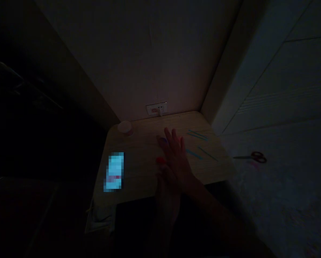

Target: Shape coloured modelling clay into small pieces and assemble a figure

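Observation:
The room is very dark. My right hand (178, 157) reaches over a small pale wooden table (139, 161), its fingers stretched out and spread. A small red spot (160, 160) and a bluish spot (163, 140) show at its left edge; I cannot make out what they are. My left hand (167, 200) lies just below and partly under the right one at the table's front edge, too dim to read its fingers. Several thin teal strips (197, 135) lie on the table right of my right hand.
A phone (114, 172) with a lit screen lies on the table's left side. A pale roll (125, 127) sits at the back left corner. A wall socket (156, 108) is behind the table. Red-handled scissors (253, 157) lie on the floor to the right.

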`<state>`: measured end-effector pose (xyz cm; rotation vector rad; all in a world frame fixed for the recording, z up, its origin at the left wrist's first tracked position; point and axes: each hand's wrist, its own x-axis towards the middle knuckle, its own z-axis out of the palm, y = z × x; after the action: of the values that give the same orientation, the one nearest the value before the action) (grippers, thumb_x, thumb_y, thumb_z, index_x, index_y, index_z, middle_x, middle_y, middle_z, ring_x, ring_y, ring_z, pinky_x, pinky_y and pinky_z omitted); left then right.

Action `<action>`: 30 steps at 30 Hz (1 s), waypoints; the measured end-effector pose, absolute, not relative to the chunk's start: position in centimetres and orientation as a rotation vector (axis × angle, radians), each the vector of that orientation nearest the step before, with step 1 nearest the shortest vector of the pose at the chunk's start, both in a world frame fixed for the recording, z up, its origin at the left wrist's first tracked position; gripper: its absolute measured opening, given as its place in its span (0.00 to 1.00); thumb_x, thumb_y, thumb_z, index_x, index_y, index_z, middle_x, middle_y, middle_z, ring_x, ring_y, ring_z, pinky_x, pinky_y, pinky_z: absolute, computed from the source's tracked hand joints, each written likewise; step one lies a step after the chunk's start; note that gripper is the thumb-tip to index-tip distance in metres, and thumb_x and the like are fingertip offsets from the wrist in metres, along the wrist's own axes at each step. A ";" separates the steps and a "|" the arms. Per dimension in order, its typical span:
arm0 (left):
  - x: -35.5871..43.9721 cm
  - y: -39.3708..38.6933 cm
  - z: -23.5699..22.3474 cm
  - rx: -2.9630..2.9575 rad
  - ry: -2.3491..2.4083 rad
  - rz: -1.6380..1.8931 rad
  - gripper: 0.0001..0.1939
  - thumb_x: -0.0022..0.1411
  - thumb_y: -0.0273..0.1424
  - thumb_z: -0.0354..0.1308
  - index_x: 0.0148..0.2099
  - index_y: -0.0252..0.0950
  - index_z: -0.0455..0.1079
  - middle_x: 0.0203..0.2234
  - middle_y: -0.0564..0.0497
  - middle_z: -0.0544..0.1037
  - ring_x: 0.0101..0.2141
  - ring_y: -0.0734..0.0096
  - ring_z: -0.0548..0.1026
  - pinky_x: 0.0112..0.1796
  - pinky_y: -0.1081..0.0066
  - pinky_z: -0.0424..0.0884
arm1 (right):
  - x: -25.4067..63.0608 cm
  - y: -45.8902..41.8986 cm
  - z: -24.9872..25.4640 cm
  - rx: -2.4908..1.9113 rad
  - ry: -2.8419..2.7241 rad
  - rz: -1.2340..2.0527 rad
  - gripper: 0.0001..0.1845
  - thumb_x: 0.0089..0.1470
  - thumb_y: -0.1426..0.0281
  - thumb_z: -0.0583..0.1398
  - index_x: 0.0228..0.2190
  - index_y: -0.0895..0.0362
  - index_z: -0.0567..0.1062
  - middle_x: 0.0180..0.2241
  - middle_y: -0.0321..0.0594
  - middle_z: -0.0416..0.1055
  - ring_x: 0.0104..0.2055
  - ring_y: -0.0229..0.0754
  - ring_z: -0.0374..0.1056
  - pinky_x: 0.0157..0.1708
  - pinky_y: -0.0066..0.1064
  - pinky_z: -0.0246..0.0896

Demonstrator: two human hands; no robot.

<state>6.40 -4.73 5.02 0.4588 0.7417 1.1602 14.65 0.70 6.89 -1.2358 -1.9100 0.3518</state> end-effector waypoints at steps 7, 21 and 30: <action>5.8 -3.8 4.8 0.301 0.617 1.331 0.16 0.59 0.37 0.73 0.49 0.42 0.80 0.50 0.48 0.82 0.55 0.60 0.79 0.57 0.64 0.74 | 15.5 1.5 5.7 -1.336 -1.439 0.154 0.32 0.71 0.51 0.47 0.70 0.47 0.59 0.73 0.50 0.54 0.76 0.59 0.47 0.70 0.67 0.42; -1.2 4.4 6.5 0.470 0.616 1.527 0.37 0.77 0.48 0.48 0.17 0.38 0.46 0.12 0.57 0.46 0.15 0.79 0.47 0.18 0.72 0.47 | 18.0 -0.2 4.4 -1.410 -1.511 0.499 0.16 0.69 0.59 0.57 0.36 0.53 0.80 0.35 0.45 0.79 0.39 0.51 0.74 0.45 0.46 0.67; -1.0 8.7 1.6 1.210 1.174 1.382 0.08 0.66 0.28 0.64 0.32 0.36 0.74 0.28 0.54 0.75 0.32 0.70 0.71 0.38 0.72 0.72 | 12.1 1.3 0.5 -1.562 -1.973 0.398 0.11 0.62 0.77 0.61 0.47 0.61 0.78 0.46 0.55 0.73 0.49 0.56 0.68 0.49 0.48 0.70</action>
<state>-1.04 8.74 1.59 1.2099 1.1743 1.3817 12.08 1.32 0.47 -1.5616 -1.9732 0.3979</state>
